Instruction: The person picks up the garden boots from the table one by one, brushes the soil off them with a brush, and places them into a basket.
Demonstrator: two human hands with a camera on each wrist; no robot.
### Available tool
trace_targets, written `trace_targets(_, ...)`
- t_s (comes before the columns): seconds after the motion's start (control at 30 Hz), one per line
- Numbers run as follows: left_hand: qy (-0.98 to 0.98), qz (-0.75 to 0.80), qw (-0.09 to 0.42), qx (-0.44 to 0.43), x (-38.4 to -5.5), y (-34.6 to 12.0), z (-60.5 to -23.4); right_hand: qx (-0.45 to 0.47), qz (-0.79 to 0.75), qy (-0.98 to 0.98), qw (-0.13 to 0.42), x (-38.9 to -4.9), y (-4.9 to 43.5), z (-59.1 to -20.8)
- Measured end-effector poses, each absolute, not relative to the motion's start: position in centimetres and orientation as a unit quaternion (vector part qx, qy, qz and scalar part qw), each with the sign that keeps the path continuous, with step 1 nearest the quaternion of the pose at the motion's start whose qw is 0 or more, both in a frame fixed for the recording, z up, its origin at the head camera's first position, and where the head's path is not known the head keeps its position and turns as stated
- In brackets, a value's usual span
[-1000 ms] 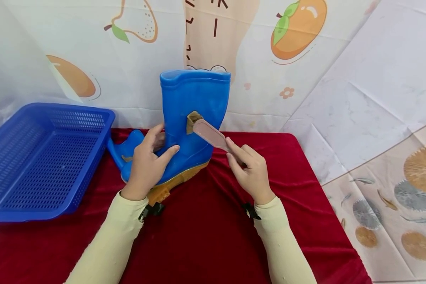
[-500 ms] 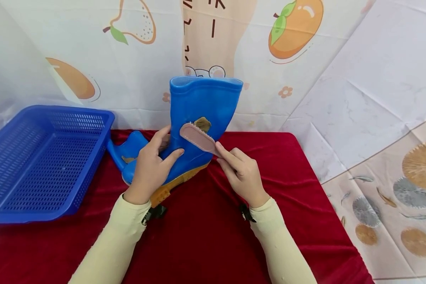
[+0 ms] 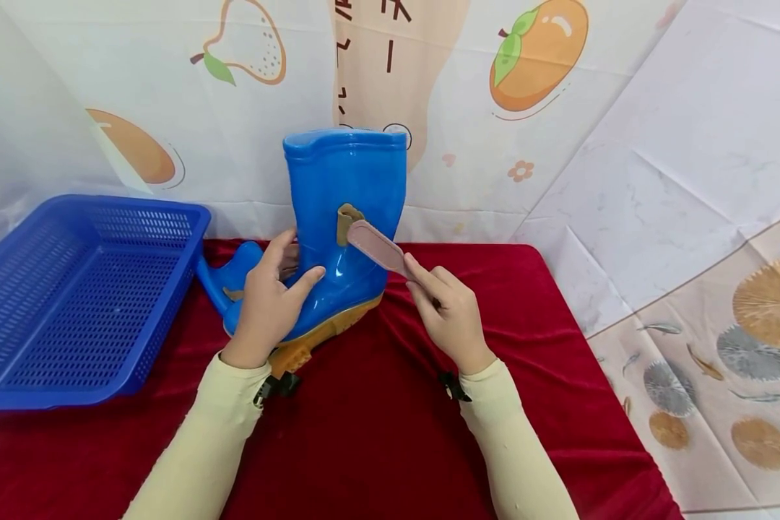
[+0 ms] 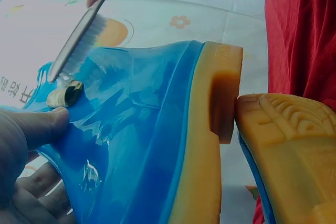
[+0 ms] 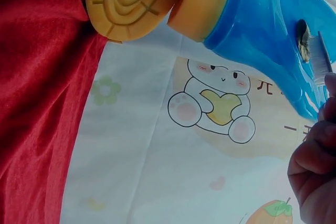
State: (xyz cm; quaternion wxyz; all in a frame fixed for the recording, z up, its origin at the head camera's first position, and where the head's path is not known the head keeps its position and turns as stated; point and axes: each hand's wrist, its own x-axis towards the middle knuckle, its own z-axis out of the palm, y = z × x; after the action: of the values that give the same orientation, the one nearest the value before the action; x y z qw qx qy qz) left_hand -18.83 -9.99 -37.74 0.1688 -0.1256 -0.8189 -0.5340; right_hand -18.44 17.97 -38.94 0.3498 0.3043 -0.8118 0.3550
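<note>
A blue rain boot [image 3: 338,173] with a tan sole stands tilted up in the head view. My left hand [image 3: 266,303] grips it around the ankle, thumb on the near side, fingers behind. My right hand [image 3: 451,314] pinches the handle of a pinkish brush [image 3: 380,245], its back towards me. White bristles [image 4: 86,48] show in the left wrist view, pointing at the boot's shaft. Right at them, a brownish curled patch [image 4: 65,94] sticks to the shaft. Behind my left hand lies a second blue boot [image 3: 230,273], partly hidden; its tan sole [image 5: 136,3] shows in the right wrist view.
A blue perforated basket [image 3: 91,310] stands at the left on the red cloth [image 3: 364,433] that covers the table. A white curtain with fruit prints [image 3: 234,159] hangs close behind the boots. The table's right edge runs beside my right arm.
The boot leaned right half a second ago and is now back left and more upright. The brush head crossed down-left over the patch, then returned up-right beside it; the patch curls out again.
</note>
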Motion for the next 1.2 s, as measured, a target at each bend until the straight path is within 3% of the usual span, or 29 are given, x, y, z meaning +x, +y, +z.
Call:
trace_targets(0.2, -0.82, -0.533, 0.172, -0.118, -19.0, -10.2, -37.9, 0.298, 0.361, -0.805, 0.363, -18.5, 18.1, -39.1)
trace_targets(0.5, -0.83, -0.509, 0.167, -0.157, -18.1, -9.6, -37.3, 0.368, 0.372, -0.778, 0.348, -17.8, 17.5, -38.6)
trace_targets(1.2, -0.824, -0.531, 0.154, -0.122, -18.8, -10.4, -37.5, 0.296, 0.357, -0.811, 0.357, -18.3, 18.0, -38.8)
